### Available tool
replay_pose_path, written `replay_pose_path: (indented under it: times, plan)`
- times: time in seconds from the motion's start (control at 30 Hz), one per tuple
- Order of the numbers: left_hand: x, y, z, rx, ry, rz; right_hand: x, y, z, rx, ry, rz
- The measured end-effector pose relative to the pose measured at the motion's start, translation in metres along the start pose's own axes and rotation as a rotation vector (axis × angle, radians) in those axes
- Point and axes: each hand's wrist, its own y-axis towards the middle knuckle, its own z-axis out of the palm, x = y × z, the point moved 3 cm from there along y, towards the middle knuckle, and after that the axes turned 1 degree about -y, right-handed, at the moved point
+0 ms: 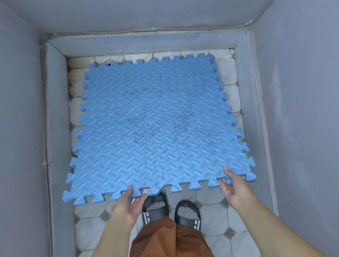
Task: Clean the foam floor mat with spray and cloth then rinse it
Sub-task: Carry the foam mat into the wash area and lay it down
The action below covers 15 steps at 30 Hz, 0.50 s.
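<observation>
A blue foam floor mat [153,126] of interlocking puzzle tiles covers most of the tiled floor, with dark smudges across its middle. Its near edge is raised off the floor. My left hand [129,206] grips that near edge left of the middle seam, thumb on top and fingers underneath. My right hand [234,186] grips the same edge near the right corner, thumb on top. No spray bottle or cloth is in view.
Grey walls close in on the left, right and far side, with a raised grey kerb [252,118] around the white tiled floor [215,214]. My feet in black sandals [186,213] stand just behind the mat's near edge.
</observation>
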Motion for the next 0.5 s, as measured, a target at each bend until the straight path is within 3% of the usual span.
replay_pose_path:
  times: [0.33, 0.5]
  plan:
    - [-0.018, 0.077, 0.016, -0.171, 0.325, 0.023, -0.019, 0.068, 0.027, -0.262, -0.293, 0.000]
    - [-0.010, 0.112, 0.029, -0.415, 0.527, 0.139, -0.035, 0.101, 0.039, -0.452, -0.506, -0.097]
